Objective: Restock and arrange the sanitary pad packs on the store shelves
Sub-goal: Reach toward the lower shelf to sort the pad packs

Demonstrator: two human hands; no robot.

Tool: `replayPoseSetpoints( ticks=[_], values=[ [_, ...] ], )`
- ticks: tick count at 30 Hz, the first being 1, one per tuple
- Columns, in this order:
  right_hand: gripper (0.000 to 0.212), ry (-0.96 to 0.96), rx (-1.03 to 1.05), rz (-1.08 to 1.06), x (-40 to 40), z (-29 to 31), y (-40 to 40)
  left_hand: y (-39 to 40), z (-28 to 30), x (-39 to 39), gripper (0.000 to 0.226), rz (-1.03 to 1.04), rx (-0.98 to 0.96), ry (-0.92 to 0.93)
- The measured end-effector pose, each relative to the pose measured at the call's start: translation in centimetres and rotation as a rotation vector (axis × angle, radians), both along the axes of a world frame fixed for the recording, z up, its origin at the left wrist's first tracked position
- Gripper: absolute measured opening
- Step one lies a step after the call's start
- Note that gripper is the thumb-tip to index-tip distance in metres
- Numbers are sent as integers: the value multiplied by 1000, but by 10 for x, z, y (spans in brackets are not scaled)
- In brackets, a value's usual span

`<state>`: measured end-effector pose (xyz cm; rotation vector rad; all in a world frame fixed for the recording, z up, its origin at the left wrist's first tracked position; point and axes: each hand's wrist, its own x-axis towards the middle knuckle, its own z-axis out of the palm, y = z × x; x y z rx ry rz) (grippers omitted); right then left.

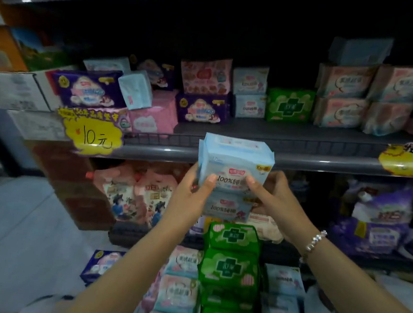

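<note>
Head view: 2 hands hold 2 pale blue pad packs (234, 168), stacked, both printed "100%", before the middle shelf rail (300, 162). Left hand (192, 192) and right hand (276, 200) pinch the sides, thumbs in front. Yellow tag (92, 136) reads "10元".

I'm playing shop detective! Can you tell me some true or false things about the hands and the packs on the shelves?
1. Both hands, left hand and right hand, hold light blue packs. True.
2. The yellow price sign says 50. False: it says 10.
3. A bracelet is on the left wrist. False: it is on the right wrist.
4. A green pack stands on the upper shelf. True.
5. The held packs rest on the shelf. False: they are held up in front of it.
</note>
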<state>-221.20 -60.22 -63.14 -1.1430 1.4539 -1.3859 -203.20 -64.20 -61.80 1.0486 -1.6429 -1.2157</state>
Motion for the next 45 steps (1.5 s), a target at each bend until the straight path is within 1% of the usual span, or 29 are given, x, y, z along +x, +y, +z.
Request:
replayPoseSetpoints(
  ticks=[2,5,6,8,9,12,14,17,19,21,24,26,28,30,33,37,39,42,45],
  values=[
    [70,-7,43,17,1,-16,3,7,-17,2,39,17,44,-26],
    [61,-23,72,39,1,-30,5,11,-41,2,49,41,86,-52],
    [63,-25,75,39,0,-34,5,11,-46,1,50,46,102,-58],
    [76,-32,94,42,-3,-42,4,11,-53,0,49,47,120,-66],
    [78,-51,104,59,-4,-47,3,10,-55,-1,48,41,120,-72],
    [63,-92,143,135,-5,-56,4,5,-64,-2,50,21,119,-102],
    [64,-132,187,148,-8,-61,3,2,-68,-4,51,-9,126,-124],
    [63,-187,220,129,-21,-68,5,-2,-72,-9,49,-61,165,-125],
    [73,-198,226,121,-30,-71,8,-2,-73,-13,51,-104,182,-138],
    [82,-190,234,113,-39,-75,12,-3,-74,-19,58,-157,188,-177],
    [86,-199,261,68,-56,-79,22,-4,-78,-31,75,-215,197,-252],
    [85,-213,267,44,-65,-80,30,0,-80,-40,78,-217,190,-311],
    [82,-238,253,22,-73,-81,38,4,-83,-50,73,-220,164,-371],
    [86,-249,259,-3,-83,-85,45,8,-89,-60,71,-238,153,-401],
    [91,-250,293,-29,-99,-90,57,14,-99,-77,78,-269,161,-423],
    [79,-220,323,-73,-118,-94,75,22,-115,-100,92,-314,169,-445],
    [79,-209,357,-94,-127,-97,82,25,-126,-109,88,-336,212,-424],
    [78,-253,433,-127,-138,-108,90,36,-143,-119,61,-324,328,-367],
    [88,-300,531,-154,-143,-131,98,53,-172,-124,55,-243,444,-352]
  ],
)
